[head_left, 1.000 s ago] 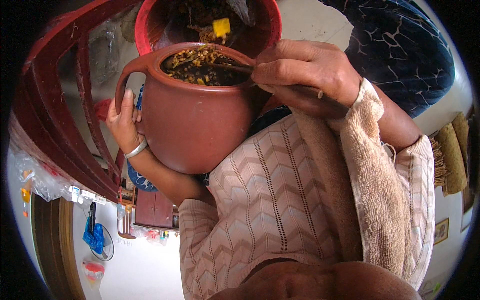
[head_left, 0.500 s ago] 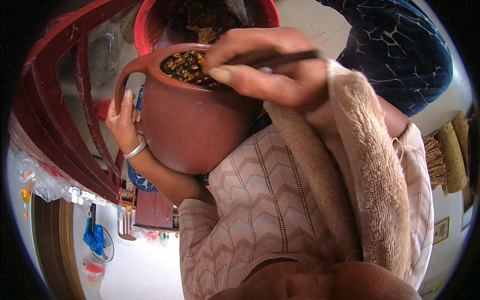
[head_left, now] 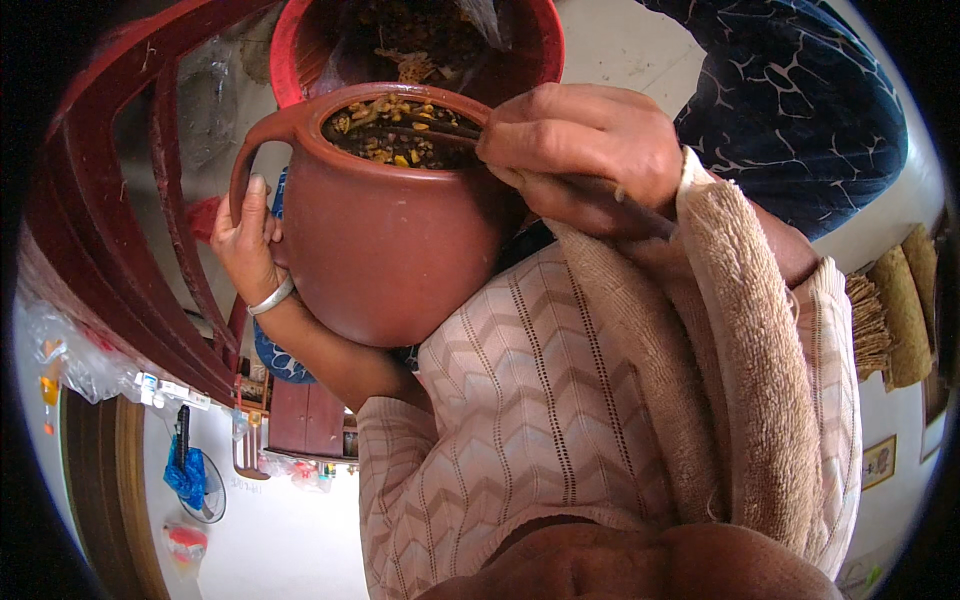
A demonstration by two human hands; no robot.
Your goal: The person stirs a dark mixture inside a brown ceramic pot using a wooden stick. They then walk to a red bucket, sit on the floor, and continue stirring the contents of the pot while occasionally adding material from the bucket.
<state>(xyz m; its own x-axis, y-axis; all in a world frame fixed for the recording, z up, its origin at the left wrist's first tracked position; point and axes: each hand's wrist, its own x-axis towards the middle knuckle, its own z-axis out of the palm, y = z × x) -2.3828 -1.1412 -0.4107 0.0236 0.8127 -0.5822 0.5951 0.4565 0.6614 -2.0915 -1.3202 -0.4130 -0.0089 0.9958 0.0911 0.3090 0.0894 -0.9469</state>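
Note:
A reddish-brown clay pot [head_left: 390, 250] rests tilted against my body, its mouth facing up and away. Inside lies a dark, wet mass with yellowish bits [head_left: 375, 112], perhaps boiled herbs. At the pot's left side my left hand [head_left: 245, 240] is closed around the lower part of the loop handle [head_left: 252, 165], thumb on top. My right hand [head_left: 590, 150] grips dark chopsticks [head_left: 445, 133] at the right of the rim. Their tips reach into the contents; the other ends stick out behind the fingers.
Just beyond the pot stands a red basin [head_left: 553, 45] with similar dark scraps and clear plastic in it. A dark red wooden chair [head_left: 165, 190] curves along the left. A beige towel [head_left: 760, 350] hangs down beside my right wrist.
My right hand has drawn back to the right, from over the pot's mouth to its rim, turning as it went. More of the contents shows. The left hand and pot have stayed put.

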